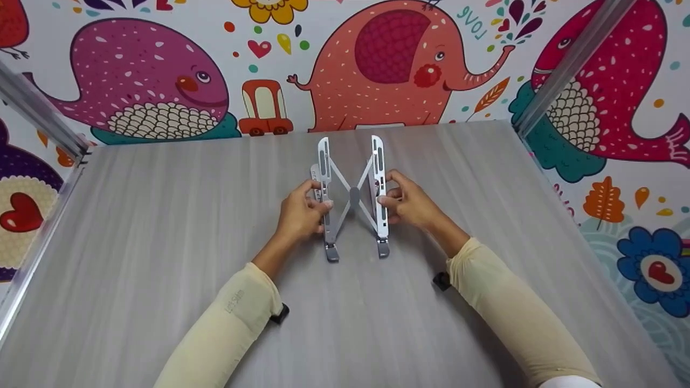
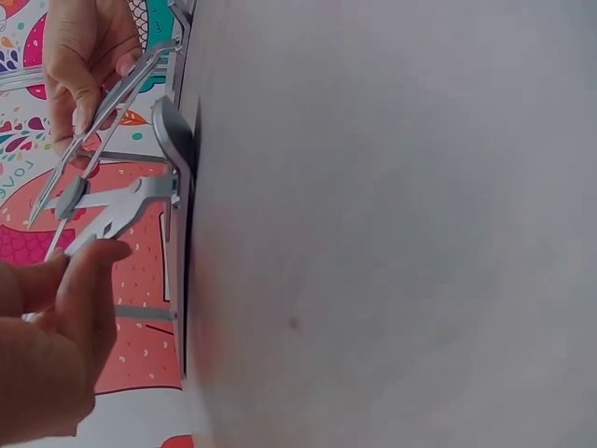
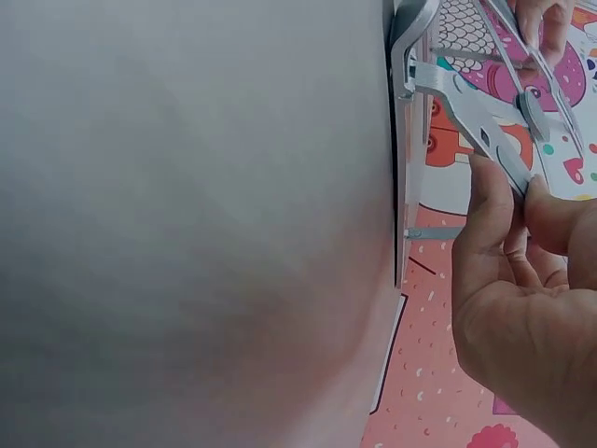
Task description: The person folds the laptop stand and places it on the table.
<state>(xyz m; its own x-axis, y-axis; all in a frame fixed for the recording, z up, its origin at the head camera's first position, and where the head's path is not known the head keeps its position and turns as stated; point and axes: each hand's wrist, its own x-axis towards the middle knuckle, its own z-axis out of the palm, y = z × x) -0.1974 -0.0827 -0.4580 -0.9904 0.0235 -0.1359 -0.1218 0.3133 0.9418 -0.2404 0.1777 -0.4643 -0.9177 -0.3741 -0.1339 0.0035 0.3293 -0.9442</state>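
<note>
A silver folding laptop stand (image 1: 354,197) stands on the table, its two slotted side rails joined by crossing struts at a grey centre hub. Grey hooked feet point toward the person. My left hand (image 1: 303,212) pinches the left rail between thumb and fingers, about midway along it. On the opposite side, my right hand (image 1: 411,200) pinches the right rail at a similar height. In the left wrist view, the laptop stand (image 2: 121,201) has its upper rail raised at a slant above the base bar. The right wrist view shows thumb and fingertips (image 3: 536,191) gripping that raised rail.
The stand is on a grey wood-grain table (image 1: 161,242). Behind it rises a wall (image 1: 345,64) printed with cartoon animals, and metal posts (image 1: 571,70) stand at the table's back corners. Cream sleeves (image 1: 232,318) with dark straps cover both forearms.
</note>
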